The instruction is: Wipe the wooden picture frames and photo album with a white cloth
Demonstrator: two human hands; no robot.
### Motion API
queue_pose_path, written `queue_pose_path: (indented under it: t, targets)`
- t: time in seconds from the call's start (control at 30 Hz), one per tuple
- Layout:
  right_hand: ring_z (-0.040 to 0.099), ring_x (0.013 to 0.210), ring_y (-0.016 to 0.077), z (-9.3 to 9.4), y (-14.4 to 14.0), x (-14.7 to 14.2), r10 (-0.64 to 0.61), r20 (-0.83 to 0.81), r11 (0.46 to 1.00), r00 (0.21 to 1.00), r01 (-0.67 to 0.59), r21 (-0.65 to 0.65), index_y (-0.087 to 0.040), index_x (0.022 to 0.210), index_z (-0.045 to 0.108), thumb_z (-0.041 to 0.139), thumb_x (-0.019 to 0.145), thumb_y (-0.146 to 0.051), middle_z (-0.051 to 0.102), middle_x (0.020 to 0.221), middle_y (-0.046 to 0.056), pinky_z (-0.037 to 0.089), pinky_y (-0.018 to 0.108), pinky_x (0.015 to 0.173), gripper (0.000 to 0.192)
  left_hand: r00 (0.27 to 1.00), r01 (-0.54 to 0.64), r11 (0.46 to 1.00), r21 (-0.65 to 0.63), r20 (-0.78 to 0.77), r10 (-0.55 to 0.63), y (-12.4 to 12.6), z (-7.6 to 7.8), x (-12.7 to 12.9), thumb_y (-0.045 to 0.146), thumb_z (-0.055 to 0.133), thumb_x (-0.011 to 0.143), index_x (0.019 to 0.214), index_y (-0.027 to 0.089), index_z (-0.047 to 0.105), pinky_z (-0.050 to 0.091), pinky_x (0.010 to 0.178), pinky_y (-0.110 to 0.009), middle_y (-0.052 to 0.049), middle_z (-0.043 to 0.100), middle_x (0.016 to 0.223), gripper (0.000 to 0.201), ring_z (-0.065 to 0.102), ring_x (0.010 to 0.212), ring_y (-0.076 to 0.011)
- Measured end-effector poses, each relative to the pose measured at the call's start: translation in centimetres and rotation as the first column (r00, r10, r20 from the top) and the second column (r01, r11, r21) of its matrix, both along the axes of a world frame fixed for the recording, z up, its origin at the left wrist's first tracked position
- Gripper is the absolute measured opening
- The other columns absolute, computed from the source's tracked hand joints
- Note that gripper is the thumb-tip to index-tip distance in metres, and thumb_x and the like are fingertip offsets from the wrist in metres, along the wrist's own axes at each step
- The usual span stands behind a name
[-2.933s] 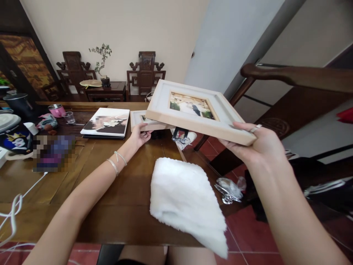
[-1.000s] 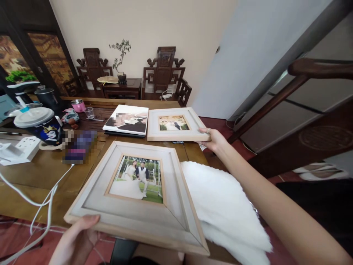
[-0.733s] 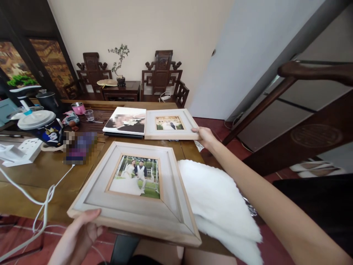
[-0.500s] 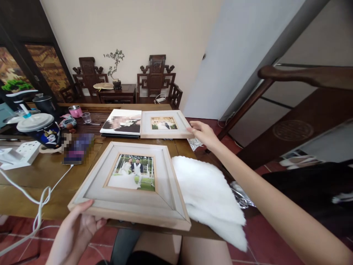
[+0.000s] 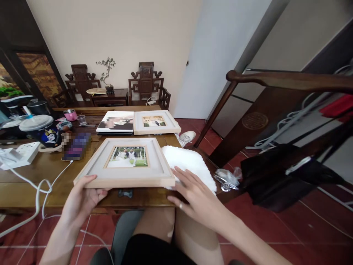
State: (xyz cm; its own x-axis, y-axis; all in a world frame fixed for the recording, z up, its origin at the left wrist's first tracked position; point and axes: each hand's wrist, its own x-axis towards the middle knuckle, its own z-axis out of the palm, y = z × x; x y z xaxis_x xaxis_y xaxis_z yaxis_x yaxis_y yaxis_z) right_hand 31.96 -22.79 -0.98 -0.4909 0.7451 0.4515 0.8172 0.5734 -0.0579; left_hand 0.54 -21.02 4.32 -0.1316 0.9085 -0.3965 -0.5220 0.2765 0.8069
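Left hand (image 5: pixel 82 197) grips frame (image 5: pixel 125 163), right hand (image 5: pixel 193 193) flat

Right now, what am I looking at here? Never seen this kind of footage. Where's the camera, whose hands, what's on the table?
No machine here: a person works with bare hands, and the one camera sits on their head, looking forward and down. So the arms coming in from the bottom are their own.

The left hand holds the near frame by its front left corner, fingers curled under its edge. The right hand lies open, fingers spread, at the frame's right corner and against a white cloth; it grips nothing.

On the wooden table further back lie a second frame and, to its left, a photo book. At the left are a cup with a lid, a white power strip and a white cable.
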Motion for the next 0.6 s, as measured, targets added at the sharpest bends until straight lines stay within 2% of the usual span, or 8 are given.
queue_pose_path:
  t: [0.1, 0.17, 0.27, 0.33, 0.4, 0.47, 0.53, 0.6]
  targets:
    - [0.064, 0.108, 0.0331, -1.1, 0.7, -0.2, -0.054, -0.002, 0.995, 0.999, 0.054, 0.083, -0.02, 0.098, 0.068, 0.053, 0.094, -0.025, 0.069, 0.115, 0.017, 0.051, 0.053, 0.093, 0.017, 1.0, 0.002, 1.0, -0.011, -0.011, -0.002, 0.3, 0.2, 0.0, 0.007, 0.06, 0.072, 0.082, 0.015, 0.055, 0.055, 0.047, -0.025, -0.006, 0.064, 0.063, 0.014, 0.062, 0.049, -0.0174]
    - [0.065, 0.097, 0.0314, -1.1, 1.1, 0.1, -0.073, 0.016, 0.992, 0.997, 0.071, 0.104, -0.019, 0.1, 0.067, 0.049, 0.093, -0.018, 0.07, 0.107, 0.016, 0.053, 0.049, 0.085, 0.02, 1.0, 0.002, 1.0, -0.021, -0.014, -0.003, 0.5, 0.5, 0.1, 0.006, 0.058, 0.073, 0.083, 0.015, 0.055, 0.055, 0.046, -0.025, -0.006, 0.064, 0.061, 0.014, 0.063, 0.048, -0.0175]
    - [0.064, 0.091, 0.0305, -0.8, 1.3, 1.6, -0.089, 0.021, 0.993, 0.996, 0.088, 0.079, -0.018, 0.112, 0.065, 0.045, 0.09, -0.011, 0.069, 0.098, 0.013, 0.053, 0.046, 0.08, 0.03, 1.0, 0.005, 0.999, -0.04, -0.026, -0.007, 0.7, 0.8, 0.1, 0.006, 0.055, 0.075, 0.084, 0.015, 0.054, 0.055, 0.046, -0.025, -0.005, 0.063, 0.058, 0.012, 0.063, 0.047, -0.0173]
    - [0.064, 0.087, 0.0294, -0.5, 1.4, 3.1, -0.079, -0.051, 0.994, 0.996, 0.083, 0.066, -0.019, 0.114, 0.065, 0.045, 0.091, -0.014, 0.068, 0.092, 0.011, 0.052, 0.044, 0.077, 0.031, 0.999, 0.009, 0.999, -0.042, -0.032, -0.01, 0.7, 0.7, 0.1, 0.006, 0.053, 0.077, 0.085, 0.014, 0.055, 0.056, 0.046, -0.024, -0.006, 0.064, 0.058, 0.011, 0.064, 0.048, -0.0175]
    - [0.064, 0.085, 0.0283, 0.3, 1.5, 4.8, -0.104, -0.208, 0.989, 0.973, 0.123, 0.079, -0.021, 0.109, 0.066, 0.046, 0.092, -0.02, 0.068, 0.092, 0.011, 0.052, 0.042, 0.076, 0.026, 1.0, 0.018, 0.999, -0.034, -0.026, -0.018, 0.7, 0.5, 0.2, 0.006, 0.052, 0.079, 0.086, 0.013, 0.055, 0.056, 0.047, -0.024, -0.009, 0.065, 0.06, 0.01, 0.065, 0.049, -0.0182]
    - [0.064, 0.084, 0.0272, 1.4, 1.8, 6.1, -0.197, -0.428, 0.965, 0.882, 0.251, 0.075, -0.023, 0.103, 0.066, 0.051, 0.092, -0.031, 0.069, 0.094, 0.009, 0.051, 0.04, 0.076, 0.02, 0.999, 0.032, 0.999, -0.024, -0.007, -0.032, 0.6, 0.2, 0.4, 0.006, 0.051, 0.081, 0.087, 0.012, 0.055, 0.056, 0.048, -0.024, -0.01, 0.066, 0.061, 0.01, 0.066, 0.05, -0.0182]
    - [0.063, 0.08, 0.0257, 2.7, 2.2, 6.6, -0.287, -0.626, 0.926, 0.725, 0.378, 0.013, -0.025, 0.099, 0.065, 0.058, 0.09, -0.04, 0.068, 0.092, 0.006, 0.049, 0.038, 0.074, 0.019, 0.999, 0.047, 0.999, -0.024, 0.013, -0.047, 0.4, -0.1, 0.7, 0.005, 0.052, 0.081, 0.088, 0.012, 0.055, 0.056, 0.049, -0.024, -0.009, 0.066, 0.062, 0.01, 0.066, 0.05, -0.0177]
    - [0.059, 0.077, 0.024, 3.9, 2.8, 6.2, -0.298, -0.746, 0.906, 0.596, 0.422, -0.024, -0.025, 0.096, 0.063, 0.06, 0.088, -0.045, 0.064, 0.088, 0.003, 0.047, 0.037, 0.071, 0.022, 0.998, 0.064, 0.997, -0.041, 0.03, -0.062, 0.2, -0.4, 1.3, 0.005, 0.053, 0.081, 0.087, 0.012, 0.055, 0.057, 0.05, -0.024, -0.009, 0.066, 0.062, 0.01, 0.066, 0.05, -0.0173]
